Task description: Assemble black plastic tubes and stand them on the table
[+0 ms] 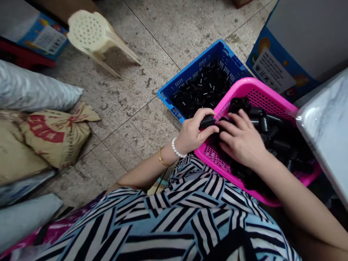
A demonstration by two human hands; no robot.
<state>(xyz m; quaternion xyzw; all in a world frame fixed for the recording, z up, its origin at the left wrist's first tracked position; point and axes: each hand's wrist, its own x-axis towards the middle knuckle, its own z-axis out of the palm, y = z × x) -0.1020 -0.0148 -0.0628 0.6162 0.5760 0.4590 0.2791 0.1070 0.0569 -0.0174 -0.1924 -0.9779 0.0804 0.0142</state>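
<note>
My left hand pinches a short black plastic tube between thumb and fingers, over the left rim of a pink basket. Close beside it, my right hand is spread palm down over the basket, one fingertip reaching the tube's end. Its fingers are bent but apart, and what lies under the palm is hidden. Many black cylindrical pieces fill the basket. Just beyond stands a blue crate with smaller black pieces inside.
A cream plastic stool stands on the tiled floor at upper left. Tied sacks and silvery bags lie along the left. A large carton and a marble-patterned table edge border the basket on the right.
</note>
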